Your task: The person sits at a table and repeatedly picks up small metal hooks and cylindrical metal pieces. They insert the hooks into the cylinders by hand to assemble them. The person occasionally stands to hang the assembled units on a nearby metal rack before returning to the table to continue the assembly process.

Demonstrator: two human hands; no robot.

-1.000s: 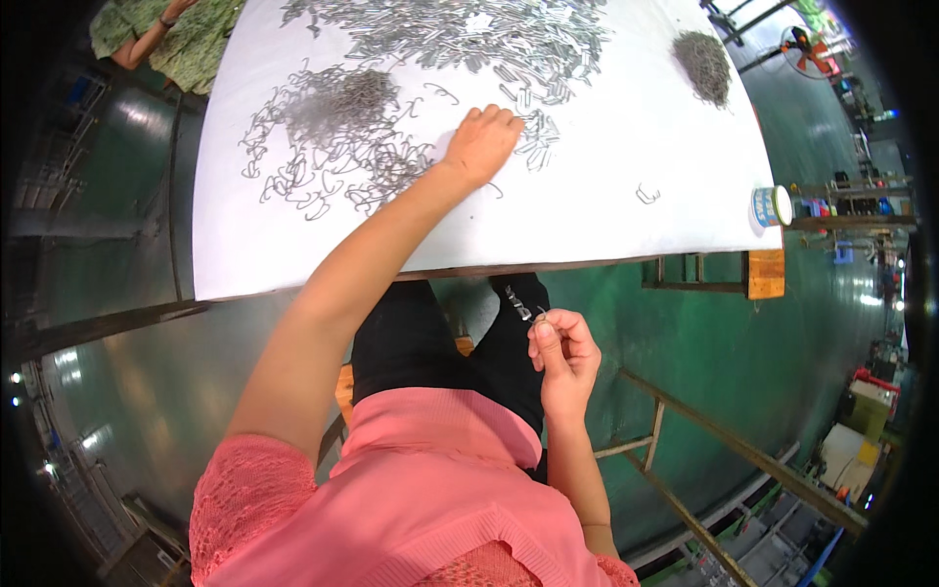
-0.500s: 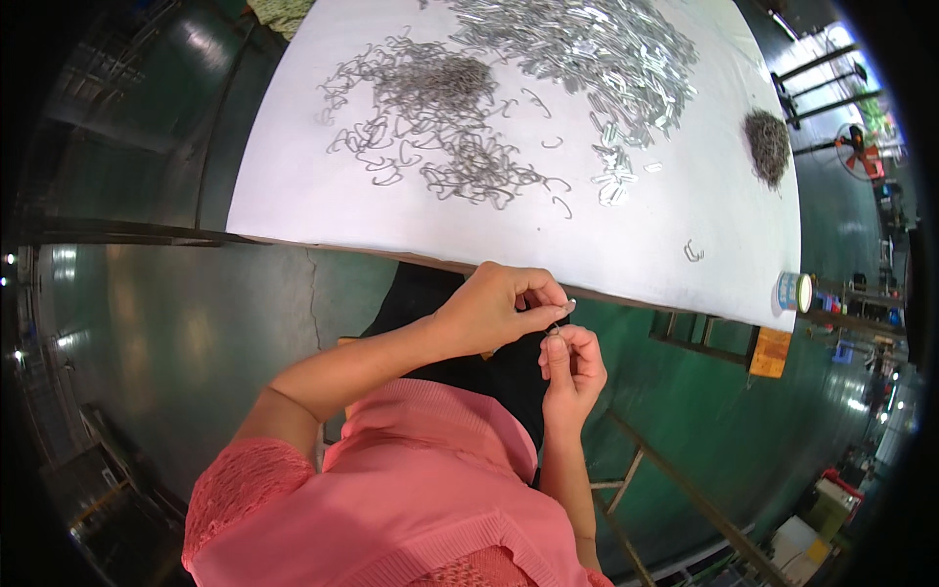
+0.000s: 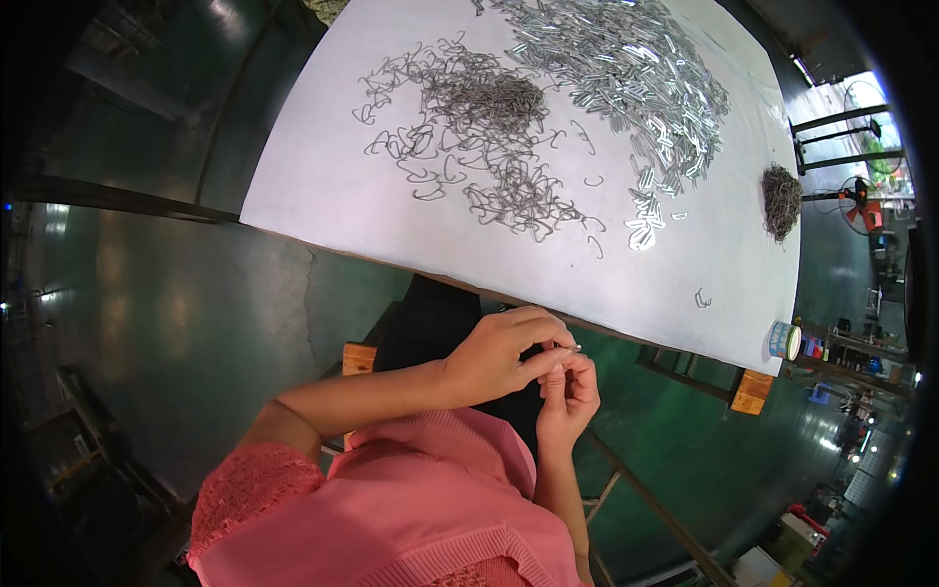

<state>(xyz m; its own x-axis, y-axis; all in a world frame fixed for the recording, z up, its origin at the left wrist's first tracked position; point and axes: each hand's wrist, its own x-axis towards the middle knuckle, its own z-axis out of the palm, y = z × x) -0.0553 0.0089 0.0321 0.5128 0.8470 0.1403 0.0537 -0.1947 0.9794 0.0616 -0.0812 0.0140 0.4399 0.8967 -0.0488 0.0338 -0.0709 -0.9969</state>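
Note:
Just off the table's near edge, over my lap, my two hands meet fingertip to fingertip. My left hand (image 3: 511, 358) is closed in a pinch; a tiny shiny silvery metal piece (image 3: 577, 347) pokes out from its fingertips. Below and to the right, my right hand (image 3: 569, 403) is also pinched, its thumb and forefinger touching the left fingertips. Whatever it grips is hidden by the fingers. On the table ahead lie a loose heap of bent wire hooks (image 3: 489, 106) and, to its right, a big heap of small flat silvery metal pieces (image 3: 653, 88).
The white-topped table (image 3: 391, 230) spans ahead. At its right edge sit a dark wiry pile (image 3: 781, 203) and a small blue-and-white tub (image 3: 783, 340). A few stray hooks (image 3: 702, 297) lie near the tub. A wooden stool end (image 3: 751, 391) shows beneath the right corner.
My hands have come closer together, and the fingertips now touch. The thin wire visible between them earlier is hidden now. The whole view has tilted and shifted somewhat.

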